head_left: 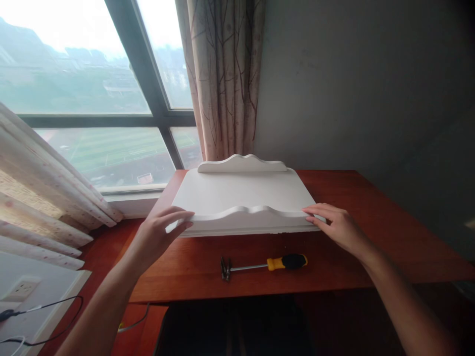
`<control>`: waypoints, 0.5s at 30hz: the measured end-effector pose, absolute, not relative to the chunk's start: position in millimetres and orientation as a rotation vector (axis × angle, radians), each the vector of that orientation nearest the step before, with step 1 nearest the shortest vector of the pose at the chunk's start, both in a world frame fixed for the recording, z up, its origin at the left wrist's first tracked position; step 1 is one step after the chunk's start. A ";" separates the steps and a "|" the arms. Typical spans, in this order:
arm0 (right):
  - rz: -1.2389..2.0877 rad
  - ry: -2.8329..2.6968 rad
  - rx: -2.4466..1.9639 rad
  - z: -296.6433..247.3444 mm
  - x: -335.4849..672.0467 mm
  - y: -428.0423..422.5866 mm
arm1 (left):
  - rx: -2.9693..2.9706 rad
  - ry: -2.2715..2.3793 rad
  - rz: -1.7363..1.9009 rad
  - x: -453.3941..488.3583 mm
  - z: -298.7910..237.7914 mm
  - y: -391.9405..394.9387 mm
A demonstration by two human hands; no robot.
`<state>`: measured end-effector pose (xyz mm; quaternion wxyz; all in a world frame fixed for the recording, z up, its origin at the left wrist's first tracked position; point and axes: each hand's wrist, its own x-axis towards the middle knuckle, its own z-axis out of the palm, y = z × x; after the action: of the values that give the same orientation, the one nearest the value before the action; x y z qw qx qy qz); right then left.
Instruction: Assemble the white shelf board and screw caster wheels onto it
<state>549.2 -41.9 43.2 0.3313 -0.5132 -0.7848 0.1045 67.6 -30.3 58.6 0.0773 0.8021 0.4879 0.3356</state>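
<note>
At the centre of the frame we have a white panel (237,192) on the wooden table (356,212), with a scalloped back rail (243,164) along its far edge and a scalloped front rail (245,218) along its near one. Our left hand (156,235) pinches the front rail's left end between thumb and fingers; our right hand (343,227) pinches its right end. At lower centre lie a yellow-and-black screwdriver (274,263) and, by its tip, metal screws (223,269).
</note>
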 end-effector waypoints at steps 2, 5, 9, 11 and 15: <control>0.268 -2.043 -1.342 44.3 547.7 -42.1 | 2.381 1.455 1.025 68.4 55.2 -30.5; 0.265 -2.026 -1.346 44.9 545.8 -42.2 | 2.334 1.490 1.039 69.5 52.6 -31.8; 0.252 -1.973 -1.335 36.4 542.8 -44.3 | 2.279 1.544 1.036 71.0 51.9 -33.6; 0.218 -1.916 -1.327 27.8 540.7 -46.7 | 2.270 1.548 1.051 71.6 51.0 -34.1; 0.144 -1.828 -1.303 11.1 537.1 -52.1 | 2.270 1.509 1.084 72.3 47.0 -35.1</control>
<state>537.1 -52.1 11.1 0.4314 -0.5226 -0.7331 0.0576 72.3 -35.1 47.0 0.1038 0.7697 0.5116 0.3675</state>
